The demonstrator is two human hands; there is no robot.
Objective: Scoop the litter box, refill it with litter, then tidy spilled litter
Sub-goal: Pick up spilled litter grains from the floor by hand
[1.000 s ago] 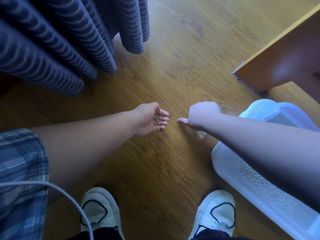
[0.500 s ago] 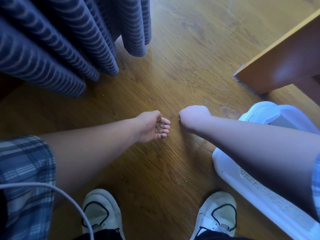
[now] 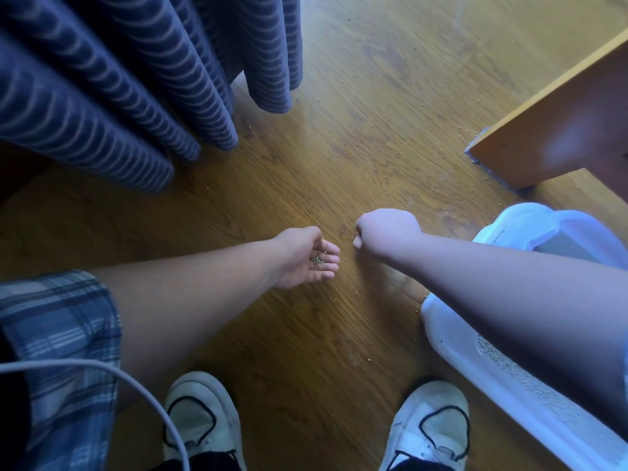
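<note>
My left hand (image 3: pixel 306 258) is held palm up just above the wooden floor, its fingers cupped round a small pile of grey litter grains (image 3: pixel 316 260). Just to its right, my right hand (image 3: pixel 387 232) is knuckles up with its fingers curled down to the floor; the fingertips are hidden. Spilled litter (image 3: pixel 356 146) lies scattered in small grains over the floor beyond both hands. The white litter box (image 3: pixel 455 345) stands at the lower right, under my right forearm, with grey litter (image 3: pixel 499 362) showing inside.
A blue striped curtain (image 3: pixel 136 79) hangs to the floor at the upper left. An orange wooden furniture corner (image 3: pixel 560 130) juts in at the upper right. My two white shoes (image 3: pixel 200 413) (image 3: pixel 431 423) are at the bottom, and a grey cable (image 3: pixel 102 368) crosses the lower left.
My right hand has moved left toward my left hand and its thumb has tucked in. My left hand stays cupped round the grains.
</note>
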